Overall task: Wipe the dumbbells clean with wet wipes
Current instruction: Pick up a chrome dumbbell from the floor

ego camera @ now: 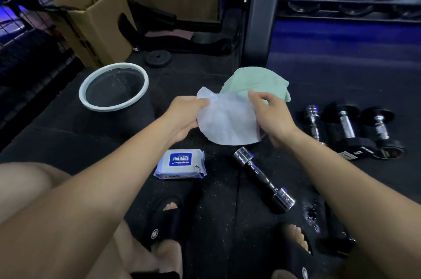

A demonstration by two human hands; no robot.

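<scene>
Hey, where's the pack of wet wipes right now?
In the head view, the pack of wet wipes lies on the floor, lower centre, left of the chrome dumbbell and below the spread wipe.

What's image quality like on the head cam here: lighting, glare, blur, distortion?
Head view: dim overall, with saturated blue strip light along the top edge; bright specular glare on the chrome dumbbell; wide-angle distortion stretches the forearms near the lower edge; slight motion softness on the right hand and the wet wipe, left hand a bit sharper; wipe pack label partly legible; black dumbbells merge into the dark floor.
</scene>
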